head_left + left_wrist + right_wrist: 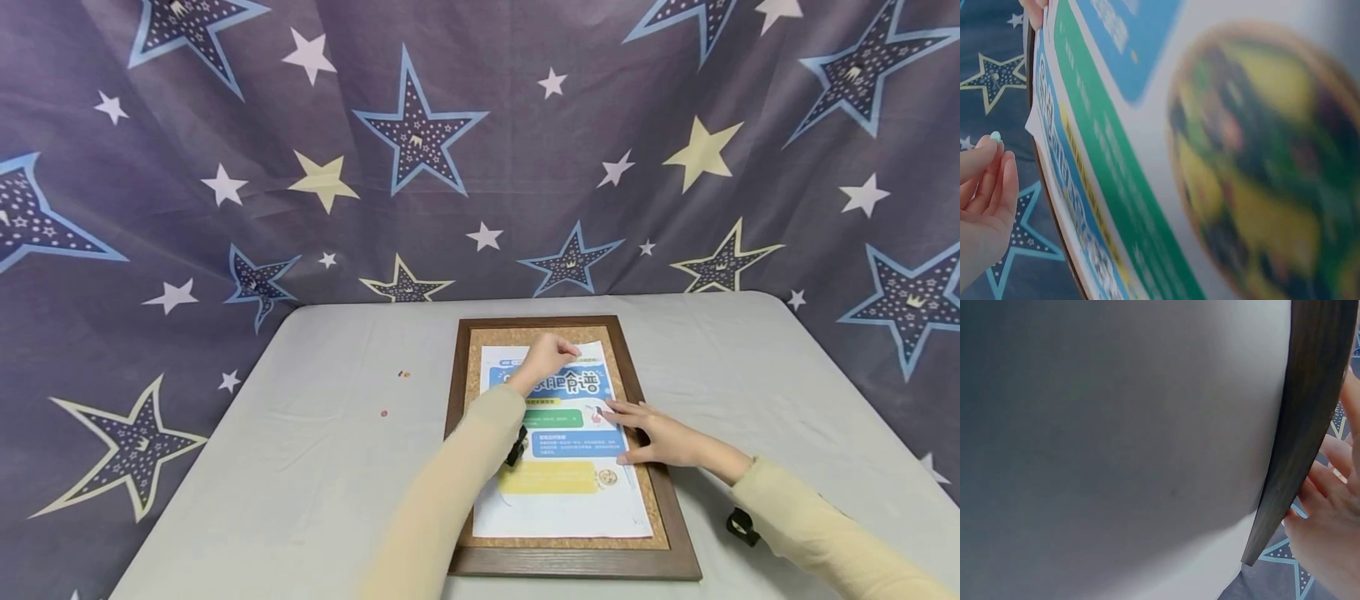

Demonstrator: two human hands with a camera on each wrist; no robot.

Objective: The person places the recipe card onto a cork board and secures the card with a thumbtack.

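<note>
My left hand [546, 360] is over the upper part of a printed poster [562, 512], close to its top right corner. Between thumb and fingertips it pinches a small mint-green pushpin [995, 136], of which only the rounded head shows. The poster lies on a cork board [502, 337] with a dark brown wooden frame [577, 564]. With its fingers spread and fairly straight, my right hand [663, 439] rests across the poster's right edge and the frame's right side. My left forearm hides part of the poster's left side.
The board lies on a table with a pale grey cover [322, 467]. Left of the board are tiny reddish pieces [404, 374] and another small red piece [384, 413]. A dark curtain with stars [510, 150] hangs behind the table and at its sides.
</note>
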